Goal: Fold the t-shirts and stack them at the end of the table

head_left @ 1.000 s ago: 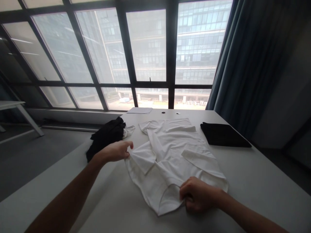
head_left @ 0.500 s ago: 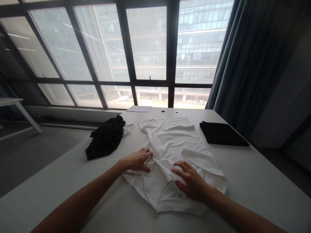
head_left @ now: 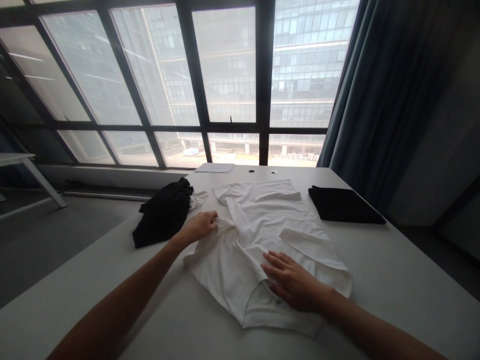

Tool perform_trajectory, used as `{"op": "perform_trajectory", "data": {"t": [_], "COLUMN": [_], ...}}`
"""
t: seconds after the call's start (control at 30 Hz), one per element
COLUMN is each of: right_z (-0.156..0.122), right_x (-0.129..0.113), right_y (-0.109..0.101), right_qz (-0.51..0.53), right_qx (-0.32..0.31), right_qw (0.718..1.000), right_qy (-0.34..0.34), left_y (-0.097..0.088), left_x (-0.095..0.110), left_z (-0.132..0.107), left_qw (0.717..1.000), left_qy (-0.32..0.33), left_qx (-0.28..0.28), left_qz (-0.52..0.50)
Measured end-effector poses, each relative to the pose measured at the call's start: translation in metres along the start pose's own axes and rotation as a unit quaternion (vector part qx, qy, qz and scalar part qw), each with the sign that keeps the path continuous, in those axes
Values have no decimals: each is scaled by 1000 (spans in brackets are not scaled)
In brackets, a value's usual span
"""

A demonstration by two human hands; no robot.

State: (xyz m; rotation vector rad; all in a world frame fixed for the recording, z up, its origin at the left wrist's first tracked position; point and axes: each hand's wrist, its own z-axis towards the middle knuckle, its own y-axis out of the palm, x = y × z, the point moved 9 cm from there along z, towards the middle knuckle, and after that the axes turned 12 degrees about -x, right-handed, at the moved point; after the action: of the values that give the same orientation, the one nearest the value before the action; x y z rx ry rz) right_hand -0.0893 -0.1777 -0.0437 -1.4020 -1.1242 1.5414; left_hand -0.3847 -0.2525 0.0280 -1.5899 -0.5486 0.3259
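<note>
A white T-shirt [head_left: 268, 215] lies spread on the table, its collar end towards me and its right sleeve folded inward over the body. My left hand [head_left: 200, 226] is closed on the edge of the shirt's left sleeve, pulling the cloth out to the left. Flat on the shirt near the collar rests my right hand [head_left: 290, 280], fingers stretched out. Soft wrinkles run across the cloth between the two hands.
Crumpled black clothing [head_left: 165, 212] with a bit of white cloth lies on the left. On the right is a folded black garment [head_left: 343, 205]. White paper [head_left: 214, 168] sits at the far edge of the white table [head_left: 390, 280], before the windows.
My left hand has moved outward and away from me, closing on the sleeve and drawing it out. My right hand has flattened onto the shirt at about the same spot.
</note>
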Motion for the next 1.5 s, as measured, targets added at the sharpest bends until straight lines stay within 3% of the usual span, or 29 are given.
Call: {"op": "perform_trajectory", "data": {"t": [0.1,0.17,0.27,0.37,0.43,0.53,0.6,0.77,0.93,1.13,1.27,1.4,1.5], "right_z": [1,1,1,2,2,0,-1,-5,-18,-33,-33,-38,-47], "right_x": [0,0,1,2,3,4,4,7,4,0,22,62,92], "right_y": [2,1,2,3,2,1,2,4,5,7,-15,-45,-53], "right_qz": [-2,-3,-6,-5,-3,3,10,36,52,64,47,-53,-133], "right_qx": [-11,-13,-17,-16,-5,4,-2,-26,-48,-31,80,185,178], "right_qw": [1000,1000,1000,1000,1000,1000,1000,999,997,997,994,964,934], "right_qy": [2,4,8,9,11,12,9,12,7,-8,51,183,281], "left_y": [-18,-19,-16,-18,-13,14,37,89,103,126,119,91,91], "left_x": [-57,-86,-104,-83,-49,2,18,17,5,-12,-7,31,45], "left_z": [6,7,4,-1,0,5,7,15,-1,-47,-60,-45,-30], "left_qw": [992,985,978,980,989,991,984,991,995,999,995,997,994], "left_qy": [-120,-169,-199,-171,-79,97,144,132,96,-4,-43,54,106], "left_qx": [14,-6,-16,51,93,97,92,13,5,-19,-60,11,38], "left_qz": [23,34,53,84,78,-7,-50,-21,5,41,72,48,-5]}}
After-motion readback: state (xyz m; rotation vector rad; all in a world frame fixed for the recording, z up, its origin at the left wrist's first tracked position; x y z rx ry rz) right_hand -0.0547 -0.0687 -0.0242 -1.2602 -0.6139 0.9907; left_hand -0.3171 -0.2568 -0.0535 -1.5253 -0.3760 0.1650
